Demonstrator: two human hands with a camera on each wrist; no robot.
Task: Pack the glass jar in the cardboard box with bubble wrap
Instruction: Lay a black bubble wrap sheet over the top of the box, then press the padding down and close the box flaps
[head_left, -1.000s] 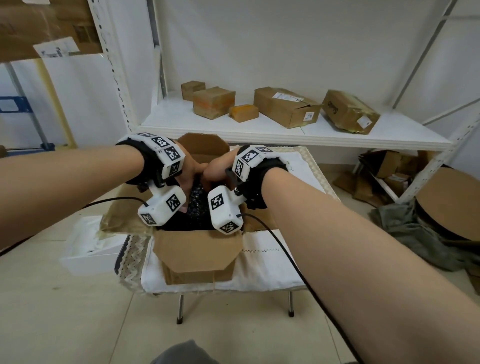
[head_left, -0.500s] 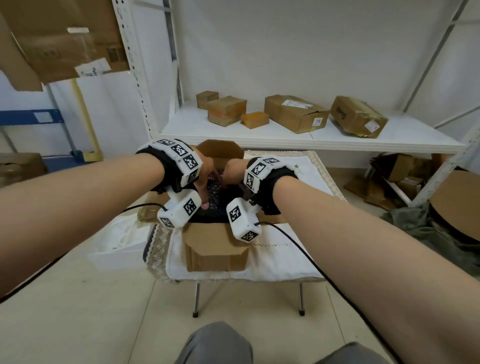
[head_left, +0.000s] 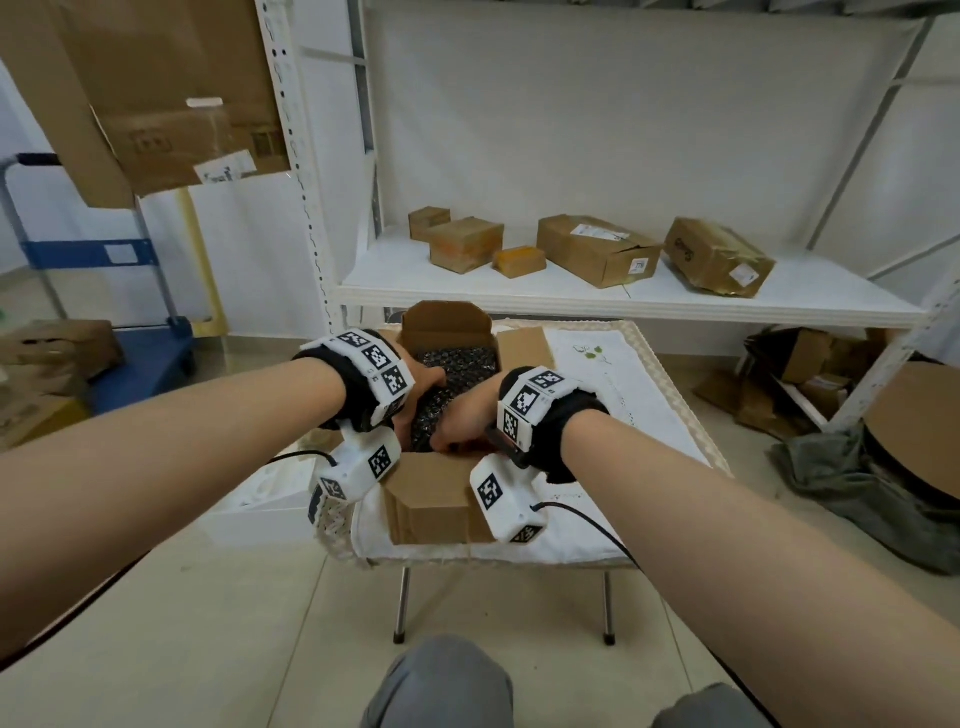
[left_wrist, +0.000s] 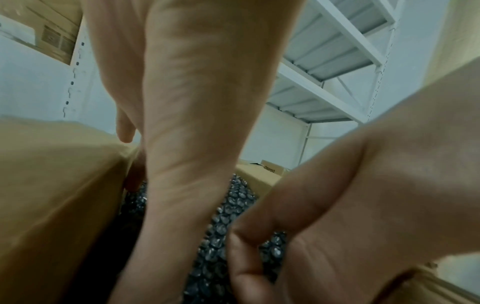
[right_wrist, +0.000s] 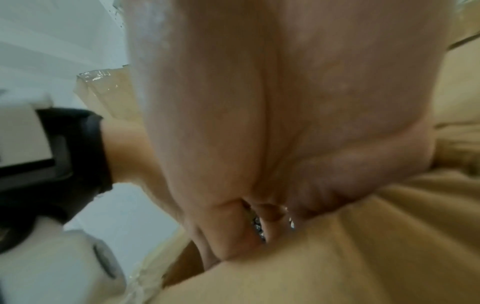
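Note:
An open cardboard box (head_left: 441, 499) stands on a small cloth-covered table, filled with dark bubble wrap (head_left: 462, 361). The glass jar is hidden under the wrap. My left hand (head_left: 423, 384) reaches into the box's left side, its straight fingers lying on the wrap. In the left wrist view the left hand (left_wrist: 187, 164) runs down between the box wall (left_wrist: 52, 185) and the bubble wrap (left_wrist: 218, 236). My right hand (head_left: 465, 423) is at the near inner edge, fingers curled. In the right wrist view the right hand (right_wrist: 259, 144) pinches bubble wrap (right_wrist: 255, 224) against the box (right_wrist: 337, 257).
The table (head_left: 639, 395) has a white cloth and thin metal legs. Behind it a white shelf (head_left: 623, 296) carries several cardboard boxes. A white box (head_left: 260, 499) lies on the floor at left, and a blue cart (head_left: 130, 358) stands further left. Cardboard and grey cloth (head_left: 857, 467) are piled at right.
My right hand has moved toward the box's near edge and lower into it. The left hand stays at the left side. More bubble wrap shows at the far end.

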